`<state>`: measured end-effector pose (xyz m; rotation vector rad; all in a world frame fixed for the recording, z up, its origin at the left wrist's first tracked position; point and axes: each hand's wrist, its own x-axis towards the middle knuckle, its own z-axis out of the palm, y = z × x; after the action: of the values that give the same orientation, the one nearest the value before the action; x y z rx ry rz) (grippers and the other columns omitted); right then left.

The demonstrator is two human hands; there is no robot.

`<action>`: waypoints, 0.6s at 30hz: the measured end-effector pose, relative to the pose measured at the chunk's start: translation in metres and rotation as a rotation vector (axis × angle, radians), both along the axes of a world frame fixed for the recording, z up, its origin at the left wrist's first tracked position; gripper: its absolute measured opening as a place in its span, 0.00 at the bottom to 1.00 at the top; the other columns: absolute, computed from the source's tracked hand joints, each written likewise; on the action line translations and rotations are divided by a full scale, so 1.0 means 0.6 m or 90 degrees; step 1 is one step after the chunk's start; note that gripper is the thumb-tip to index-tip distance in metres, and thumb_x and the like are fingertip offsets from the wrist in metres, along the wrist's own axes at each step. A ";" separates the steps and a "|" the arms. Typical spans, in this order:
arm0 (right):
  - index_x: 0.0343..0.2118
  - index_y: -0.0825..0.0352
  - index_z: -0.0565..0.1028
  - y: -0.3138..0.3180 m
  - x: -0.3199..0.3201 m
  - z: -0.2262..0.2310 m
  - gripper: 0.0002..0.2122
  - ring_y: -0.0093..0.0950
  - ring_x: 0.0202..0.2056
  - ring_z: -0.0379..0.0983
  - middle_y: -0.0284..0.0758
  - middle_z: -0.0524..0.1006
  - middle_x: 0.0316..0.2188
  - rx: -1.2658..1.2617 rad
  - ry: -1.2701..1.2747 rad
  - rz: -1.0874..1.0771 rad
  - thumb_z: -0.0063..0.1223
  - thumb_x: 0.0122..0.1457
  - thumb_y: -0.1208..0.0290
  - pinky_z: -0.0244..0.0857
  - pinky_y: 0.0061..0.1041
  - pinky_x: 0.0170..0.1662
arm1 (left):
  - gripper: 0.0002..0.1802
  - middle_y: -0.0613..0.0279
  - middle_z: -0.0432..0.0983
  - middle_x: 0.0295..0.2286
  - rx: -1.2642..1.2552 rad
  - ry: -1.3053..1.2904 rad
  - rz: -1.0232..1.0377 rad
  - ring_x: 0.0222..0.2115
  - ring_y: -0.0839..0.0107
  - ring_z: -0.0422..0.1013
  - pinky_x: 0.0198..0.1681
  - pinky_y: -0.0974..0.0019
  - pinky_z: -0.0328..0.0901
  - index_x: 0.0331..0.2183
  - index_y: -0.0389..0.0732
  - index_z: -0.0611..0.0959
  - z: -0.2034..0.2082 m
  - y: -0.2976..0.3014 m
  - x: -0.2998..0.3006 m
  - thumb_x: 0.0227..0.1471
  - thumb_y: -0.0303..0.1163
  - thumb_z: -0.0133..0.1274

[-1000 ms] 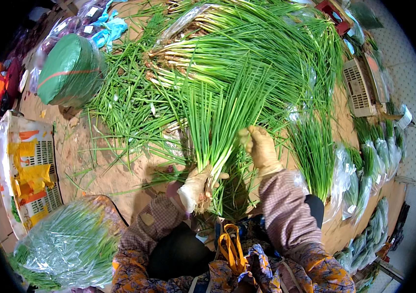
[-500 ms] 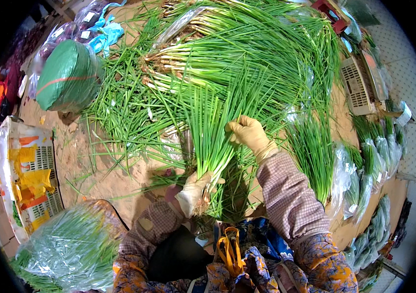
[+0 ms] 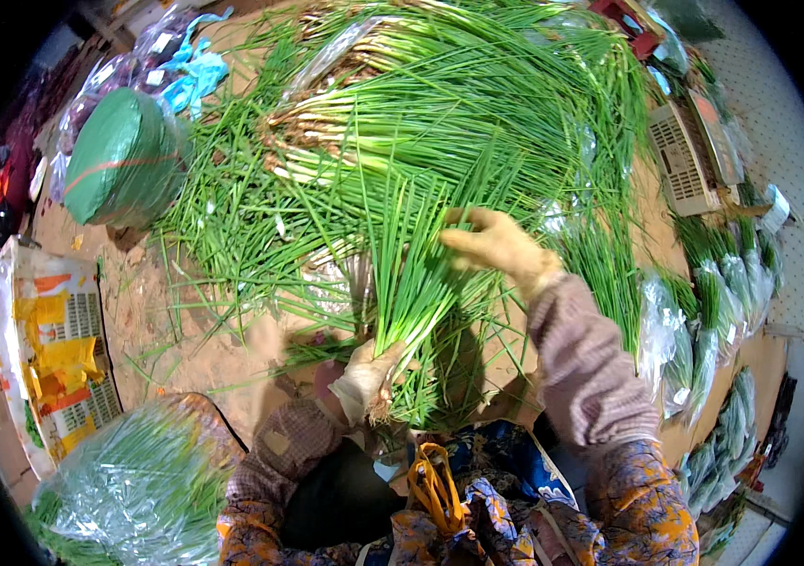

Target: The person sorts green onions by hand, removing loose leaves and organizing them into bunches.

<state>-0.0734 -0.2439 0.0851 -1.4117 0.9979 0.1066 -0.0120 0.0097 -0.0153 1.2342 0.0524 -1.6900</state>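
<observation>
In a pale glove, my left hand (image 3: 362, 377) is closed around the white root ends of a bunch of green onions (image 3: 411, 302). Its leaves fan upward, away from me, and the brown roots stick out below the fist. My gloved right hand (image 3: 496, 243) hovers at the right side of those leaves, fingers apart, with nothing visible in it. Whether its fingertips brush the leaves I cannot tell. Beyond both hands lies a large heap of green onions (image 3: 458, 123), its root ends toward the left.
Loose leaves (image 3: 223, 236) litter the table left of the heap. A round green bundle (image 3: 114, 160) stands at the far left, above a taped crate (image 3: 58, 349). Bagged greens (image 3: 138, 481) sit near left. Several bagged bunches (image 3: 661, 349) line the right side, below a beige crate (image 3: 680, 160).
My right hand has opened and moved slightly right and away from the leaves. My left hand keeps its grip on the green onions, nearly in place.
</observation>
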 end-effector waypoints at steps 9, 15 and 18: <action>0.26 0.70 0.71 0.017 0.017 -0.082 0.10 0.18 0.18 0.68 0.33 0.75 0.20 -0.208 -0.213 -0.365 0.48 0.54 0.67 0.61 0.18 0.21 | 0.10 0.57 0.76 0.23 -0.244 -0.019 0.024 0.14 0.78 0.67 0.09 0.78 0.58 0.30 0.38 0.75 0.070 -0.025 0.043 0.54 0.35 0.44; 0.41 0.73 0.67 -0.085 -0.183 -0.045 0.16 0.19 0.21 0.69 0.38 0.76 0.25 -0.073 -0.236 -0.358 0.46 0.56 0.64 0.61 0.15 0.22 | 0.21 0.56 0.73 0.32 -0.241 -0.160 0.032 0.20 0.78 0.69 0.20 0.79 0.65 0.43 0.36 0.70 0.085 -0.014 0.038 0.53 0.41 0.45; 0.53 0.78 0.51 0.003 -0.201 -0.058 0.39 0.32 0.34 0.70 0.50 0.72 0.35 -0.085 -0.067 0.009 0.55 0.47 0.54 0.64 0.25 0.36 | 0.20 0.56 0.74 0.32 -0.223 -0.254 0.001 0.28 0.74 0.71 0.28 0.74 0.68 0.42 0.37 0.71 0.122 -0.057 0.010 0.52 0.41 0.47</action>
<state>-0.1939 -0.2421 0.0501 -1.5302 0.9218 -0.0242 -0.0058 -0.0246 0.0576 1.2727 -0.4639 -1.3508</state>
